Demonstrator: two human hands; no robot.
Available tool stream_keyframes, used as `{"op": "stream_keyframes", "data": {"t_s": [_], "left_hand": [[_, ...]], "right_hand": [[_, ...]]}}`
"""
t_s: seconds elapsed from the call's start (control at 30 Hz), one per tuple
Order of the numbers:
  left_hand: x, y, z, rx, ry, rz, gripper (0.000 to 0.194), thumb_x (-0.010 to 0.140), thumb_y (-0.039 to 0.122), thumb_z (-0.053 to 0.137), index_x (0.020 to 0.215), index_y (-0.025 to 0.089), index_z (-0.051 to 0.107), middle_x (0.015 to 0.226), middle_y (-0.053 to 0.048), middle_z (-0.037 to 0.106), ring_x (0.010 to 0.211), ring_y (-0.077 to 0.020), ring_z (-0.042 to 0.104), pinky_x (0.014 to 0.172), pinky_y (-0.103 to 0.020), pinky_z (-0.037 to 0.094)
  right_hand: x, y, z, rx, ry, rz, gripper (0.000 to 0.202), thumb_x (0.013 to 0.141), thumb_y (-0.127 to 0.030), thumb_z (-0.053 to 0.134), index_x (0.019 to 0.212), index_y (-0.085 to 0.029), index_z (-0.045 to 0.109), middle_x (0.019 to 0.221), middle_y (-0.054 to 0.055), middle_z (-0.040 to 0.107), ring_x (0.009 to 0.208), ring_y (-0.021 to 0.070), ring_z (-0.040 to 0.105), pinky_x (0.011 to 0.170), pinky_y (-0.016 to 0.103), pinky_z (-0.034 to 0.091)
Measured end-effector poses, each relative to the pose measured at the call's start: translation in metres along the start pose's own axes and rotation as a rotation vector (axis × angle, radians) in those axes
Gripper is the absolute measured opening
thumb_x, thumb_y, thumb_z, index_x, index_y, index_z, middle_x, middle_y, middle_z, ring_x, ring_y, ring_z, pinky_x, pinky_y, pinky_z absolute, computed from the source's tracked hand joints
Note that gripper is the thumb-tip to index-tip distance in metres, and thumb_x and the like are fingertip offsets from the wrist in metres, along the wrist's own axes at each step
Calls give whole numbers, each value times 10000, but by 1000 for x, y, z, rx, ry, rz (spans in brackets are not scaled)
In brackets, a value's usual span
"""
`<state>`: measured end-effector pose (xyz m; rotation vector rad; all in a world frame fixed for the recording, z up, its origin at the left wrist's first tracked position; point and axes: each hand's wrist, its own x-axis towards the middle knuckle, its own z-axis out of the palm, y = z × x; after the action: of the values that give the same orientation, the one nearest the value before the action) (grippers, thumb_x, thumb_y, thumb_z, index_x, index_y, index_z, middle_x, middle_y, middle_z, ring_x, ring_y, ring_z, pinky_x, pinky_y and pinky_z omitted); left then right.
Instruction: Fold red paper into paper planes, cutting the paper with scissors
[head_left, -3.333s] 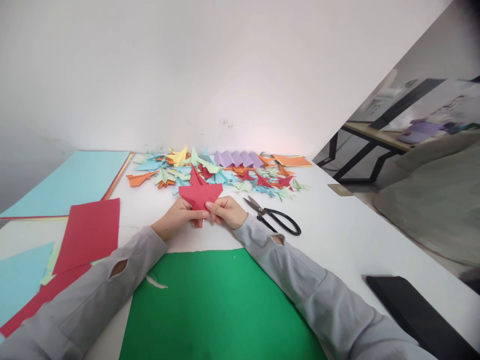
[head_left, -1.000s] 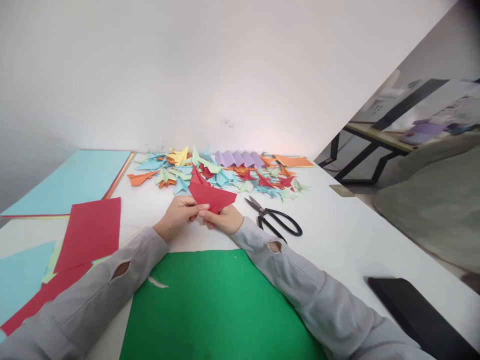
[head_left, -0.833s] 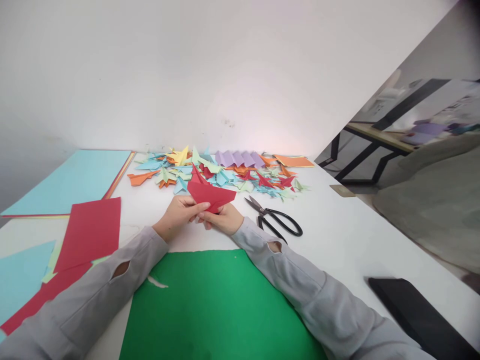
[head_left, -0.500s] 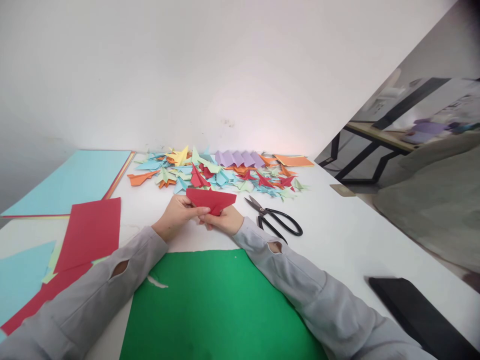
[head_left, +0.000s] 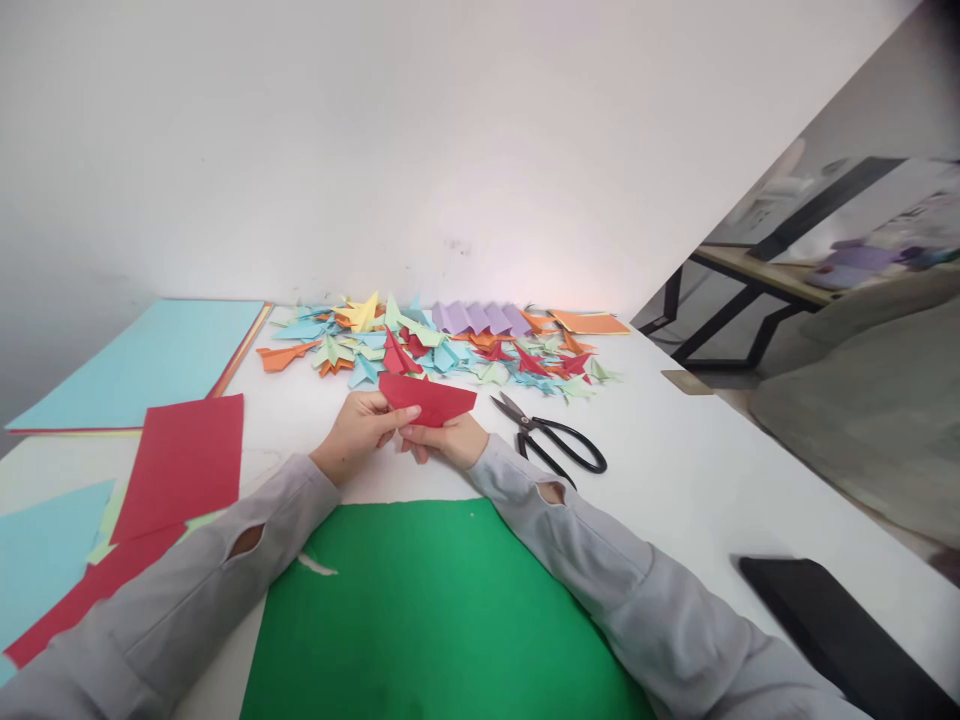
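Between my two hands is a folded piece of red paper [head_left: 439, 398], held up above the white table with its long straight edge on top. My left hand [head_left: 360, 425] pinches its left end, thumb across the front face. With its thumb along the lower edge, my right hand [head_left: 450, 437] grips it from below; some of its fingers are hidden behind the paper. Right of my right hand lie scissors with black handles [head_left: 566, 440], blades spread a little. Beyond the hands is a pile of small folded paper planes [head_left: 397, 352] in several colours.
A green mat [head_left: 450, 610] covers the table front under my forearms. To the left lie red sheets [head_left: 184, 460] and a stack of large light-blue sheets [head_left: 150, 360]. A purple pleated paper [head_left: 480, 318] stands by the wall. A black flat object [head_left: 840, 630] lies at right.
The red paper has tilted slightly, its right side lower, and my left thumb has shifted a little on its face. Both hands keep their hold.
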<state>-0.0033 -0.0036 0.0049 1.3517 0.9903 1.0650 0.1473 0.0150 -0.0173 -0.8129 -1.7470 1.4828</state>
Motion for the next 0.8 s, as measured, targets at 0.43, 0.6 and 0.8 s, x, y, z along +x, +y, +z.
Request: {"op": "stream_keyframes", "data": {"t_s": [0.43, 0.6, 0.8], "left_hand": [[2, 0, 0, 31, 130, 56, 393, 607, 426, 739, 440, 156, 507, 339, 67, 382, 356, -51, 314, 408, -229, 245], [3, -1, -1, -22, 151, 5, 471, 633, 431, 721, 380, 159, 432, 334, 52, 379, 370, -54, 334, 430, -233, 258], [5, -6, -4, -54, 177, -81, 427, 685, 469, 666, 445, 149, 518, 331, 36, 420, 332, -52, 337, 399, -221, 235]], "right_hand": [[0, -3, -1, -54, -11, -8, 366, 714, -469, 637, 565, -135, 643, 390, -10, 523, 419, 106, 467, 491, 258, 388], [-1, -4, -1, -48, -6, 2, 355, 717, -464, 639, 574, -139, 649, 395, -7, 532, 409, 108, 468, 472, 257, 376], [-1, 0, -1, -13, -4, 14, 344, 713, -456, 650, 585, -137, 639, 396, -9, 529, 396, 99, 447, 430, 240, 336]]}}
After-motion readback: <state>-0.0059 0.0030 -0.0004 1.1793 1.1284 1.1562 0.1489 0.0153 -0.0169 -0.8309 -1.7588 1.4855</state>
